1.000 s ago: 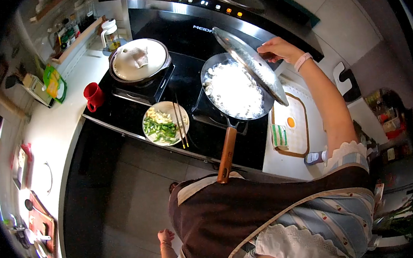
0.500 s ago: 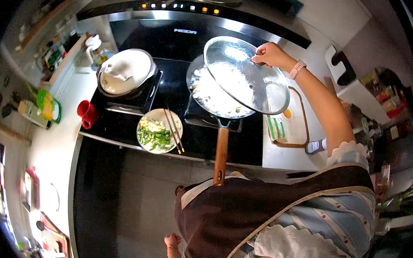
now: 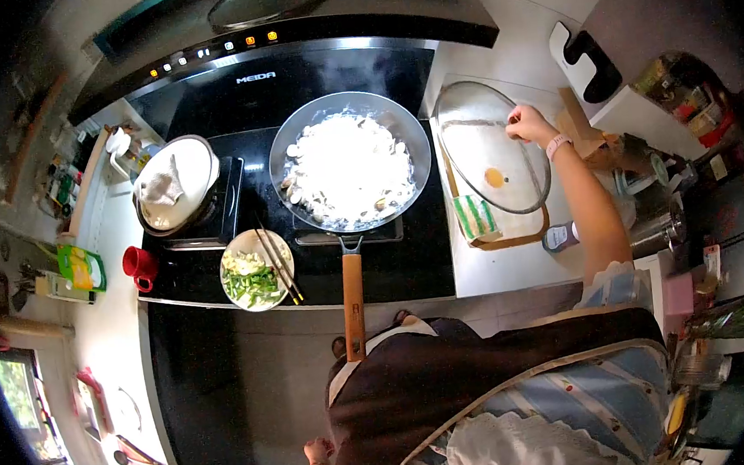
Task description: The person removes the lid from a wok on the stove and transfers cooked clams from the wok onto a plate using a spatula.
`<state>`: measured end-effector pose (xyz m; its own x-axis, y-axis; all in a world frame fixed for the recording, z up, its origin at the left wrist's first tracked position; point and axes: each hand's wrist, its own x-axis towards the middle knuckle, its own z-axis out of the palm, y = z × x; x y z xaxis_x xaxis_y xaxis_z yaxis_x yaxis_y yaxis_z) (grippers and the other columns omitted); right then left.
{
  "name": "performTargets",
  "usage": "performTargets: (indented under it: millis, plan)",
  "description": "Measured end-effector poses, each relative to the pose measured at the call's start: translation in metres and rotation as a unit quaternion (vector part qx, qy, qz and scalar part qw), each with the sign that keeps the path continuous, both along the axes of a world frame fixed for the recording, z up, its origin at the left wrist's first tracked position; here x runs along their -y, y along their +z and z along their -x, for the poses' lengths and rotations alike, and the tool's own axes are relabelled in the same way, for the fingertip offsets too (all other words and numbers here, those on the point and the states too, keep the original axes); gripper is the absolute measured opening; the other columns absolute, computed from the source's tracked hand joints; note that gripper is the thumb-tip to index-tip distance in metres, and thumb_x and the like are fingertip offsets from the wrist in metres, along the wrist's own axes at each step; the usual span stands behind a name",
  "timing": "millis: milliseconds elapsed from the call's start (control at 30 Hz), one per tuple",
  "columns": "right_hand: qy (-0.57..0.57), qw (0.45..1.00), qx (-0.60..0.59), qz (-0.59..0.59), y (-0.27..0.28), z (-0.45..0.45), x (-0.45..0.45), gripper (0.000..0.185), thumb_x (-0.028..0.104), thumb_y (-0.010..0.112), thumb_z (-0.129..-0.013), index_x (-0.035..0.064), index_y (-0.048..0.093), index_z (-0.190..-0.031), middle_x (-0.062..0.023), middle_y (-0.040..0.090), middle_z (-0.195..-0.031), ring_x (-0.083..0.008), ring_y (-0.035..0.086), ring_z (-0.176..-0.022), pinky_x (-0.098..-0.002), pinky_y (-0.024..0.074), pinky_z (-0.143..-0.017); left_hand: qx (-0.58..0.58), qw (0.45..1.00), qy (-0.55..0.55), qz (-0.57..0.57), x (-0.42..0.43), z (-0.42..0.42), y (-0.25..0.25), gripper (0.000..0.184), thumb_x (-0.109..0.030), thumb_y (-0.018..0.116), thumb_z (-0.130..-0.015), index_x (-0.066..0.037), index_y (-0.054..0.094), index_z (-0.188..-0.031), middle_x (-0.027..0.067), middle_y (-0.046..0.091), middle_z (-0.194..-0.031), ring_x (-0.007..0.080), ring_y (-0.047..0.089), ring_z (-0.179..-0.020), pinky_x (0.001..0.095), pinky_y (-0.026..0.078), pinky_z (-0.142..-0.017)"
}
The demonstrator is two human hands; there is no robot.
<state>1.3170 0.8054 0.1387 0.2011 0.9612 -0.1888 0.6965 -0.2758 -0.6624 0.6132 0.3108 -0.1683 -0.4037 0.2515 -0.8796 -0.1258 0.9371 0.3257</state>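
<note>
- Your right hand (image 3: pixel 531 125) has its fingers pinched on the glass lid (image 3: pixel 482 128); the hand covers most of the grip itself
- From those fingers, most of the lid lies to your left and nearer to you; as seen, its long axis runs from the far left to the near right
- The lid is over the counter (image 3: pixel 498 275), past the right edge of the hob (image 3: pixel 431 263), and overlaps the tray (image 3: pixel 512 241) in view; you cannot tell from here whether it touches the tray
- Below the lid, the striped packet (image 3: pixel 475 217) is at the tray's near left corner, and the bottle (image 3: pixel 560 237) lies just beside its near right corner
- To the left of the lid, well apart from your fingers, the pan (image 3: pixel 418 146) sits uncovered on the hob, its wooden handle (image 3: pixel 354 304) reaching past the hob's front edge toward you
- Your left hand (image 3: pixel 318 451) hangs low by your side, well away from the lid; you cannot tell whether its fingers are pressed together, so the right is clearly the nearer hand
</note>
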Motion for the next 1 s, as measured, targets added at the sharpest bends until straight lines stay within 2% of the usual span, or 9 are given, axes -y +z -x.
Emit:
performTargets:
  millis: [167,267,333,533,633,667,767,967,1000]
  plan:
    - [-0.034,0.988,0.13,-0.07,-0.074,-0.022,0.015,0.02,0.011,0.068,-0.056,-0.0016,0.058,-0.068,-0.0123,0.057,-0.058,-0.0227,0.058,-0.056,-0.0324,0.0469,-0.054,0.287,0.943,0.168,0.014,0.034,0.039,-0.069,0.011,-0.007,0.049,-0.081,0.002,0.055,-0.079,0.0115,0.057,-0.062,0.0217,0.055,-0.047,0.031,0.046,-0.041]
    - [-0.027,0.976,0.211,-0.047,-0.096,-0.012,0.024,0.027,0.016,0.069,-0.058,-0.0018,0.062,-0.078,-0.0199,0.062,-0.075,-0.0326,0.061,-0.075,-0.0369,0.0488,-0.07,0.017,0.999,-0.031,-0.026,0.015,0.011,-0.034,0.014,-0.009,0.049,-0.081,0.002,0.058,-0.082,0.0102,0.058,-0.063,0.021,0.057,-0.051,0.03,0.048,-0.044]
    - [-0.04,0.97,0.238,-0.026,-0.11,-0.01,0.026,0.029,0.02,0.071,-0.061,0.0009,0.062,-0.08,-0.0224,0.062,-0.089,-0.0357,0.06,-0.086,-0.0392,0.048,-0.077,0.003,0.998,-0.05,-0.023,0.0,-0.006,-0.002,0.015,-0.01,0.05,-0.081,0.002,0.058,-0.081,0.0099,0.059,-0.063,0.0204,0.058,-0.051,0.0301,0.048,-0.045]
    - [-0.035,0.982,0.183,-0.043,-0.165,-0.033,0.022,0.032,0.022,0.073,-0.06,0.002,0.059,-0.081,-0.0208,0.062,-0.088,-0.0356,0.06,-0.085,-0.0402,0.0478,-0.076,-0.076,0.96,-0.263,-0.061,-0.048,-0.038,0.06,0.022,-0.017,0.053,-0.079,0.001,0.061,-0.07,0.0095,0.06,-0.061,0.0186,0.059,-0.054,0.0307,0.048,-0.049]
    - [-0.002,0.985,0.168,-0.037,-0.166,-0.035,0.027,0.037,0.023,0.073,-0.062,0.001,0.057,-0.087,-0.0206,0.061,-0.086,-0.0367,0.059,-0.083,-0.0408,0.048,-0.075,-0.129,0.934,-0.306,-0.129,-0.062,-0.021,0.009,0.021,-0.016,0.054,-0.078,0.003,0.06,-0.071,0.0105,0.059,-0.06,0.0189,0.056,-0.057,0.0312,0.046,-0.055]
    - [-0.007,0.982,0.181,-0.044,-0.145,-0.017,0.035,0.041,0.024,0.071,-0.063,-0.0006,0.056,-0.093,-0.0213,0.061,-0.091,-0.0367,0.058,-0.088,-0.0407,0.0469,-0.078,-0.1,0.97,-0.178,-0.135,-0.087,-0.038,0.024,0.019,-0.015,0.055,-0.079,0.004,0.06,-0.079,0.0112,0.06,-0.066,0.0174,0.056,-0.061,0.0318,0.046,-0.055]
    - [-0.011,0.951,0.267,-0.155,-0.132,0.015,0.059,0.051,0.023,0.068,-0.071,-0.0046,0.052,-0.111,-0.0234,0.054,-0.111,-0.0365,0.051,-0.106,-0.0405,0.0408,-0.091,-0.105,0.947,-0.192,-0.237,-0.163,-0.066,0.07,0.021,-0.014,0.054,-0.085,0.004,0.058,-0.096,0.0093,0.062,-0.082,0.0157,0.059,-0.069,0.0288,0.05,-0.061]
    - [-0.012,0.981,0.108,-0.161,-0.097,0.07,0.087,0.041,0.011,0.059,-0.083,-0.0026,0.049,-0.121,-0.0174,0.045,-0.13,-0.0292,0.043,-0.119,-0.037,0.0321,-0.103,-0.06,0.942,-0.102,-0.315,-0.216,-0.071,0.097,0.024,-0.017,0.057,-0.086,0.003,0.058,-0.1,0.0107,0.063,-0.087,0.0171,0.062,-0.078,0.0277,0.05,-0.071]
    - [-0.019,0.982,0.063,-0.177,-0.093,0.075,0.083,0.039,0.011,0.057,-0.084,-0.0017,0.05,-0.12,-0.0159,0.045,-0.131,-0.0272,0.045,-0.118,-0.0353,0.0353,-0.1,-0.08,0.933,-0.191,-0.292,-0.21,-0.069,0.109,0.03,-0.022,0.057,-0.086,0.002,0.058,-0.102,0.0125,0.064,-0.09,0.0199,0.062,-0.084,0.0305,0.049,-0.075]
